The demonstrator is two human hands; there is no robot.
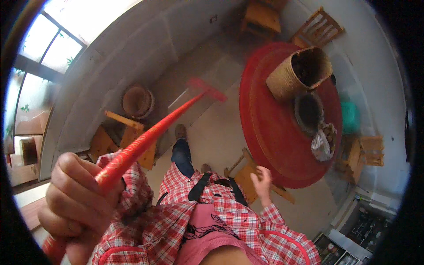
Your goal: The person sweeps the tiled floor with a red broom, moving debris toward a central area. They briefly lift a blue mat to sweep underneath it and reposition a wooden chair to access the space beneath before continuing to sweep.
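Note:
My left hand [77, 198], large and close at the lower left, is wrapped round the thick red handle of a broom [148, 142]. The handle slants away from me, and its wide pinkish-red head [206, 89] is at the floor ahead. That head is smeared by motion, so its bristles cannot be made out. My right hand [263, 182] holds nothing, its fingers apart and slightly curled. It is beside the edge of the round red table [269, 128], above a wooden chair [247, 176].
A woven basket [282, 77], a dark round pan [308, 112] and a plastic bag [322, 145] sit on the table. Left of the broom are a round bin [138, 101] and a wooden chair [132, 134]. More wooden chairs [263, 17] stand near the walls, and a green container [350, 118] is beyond the table.

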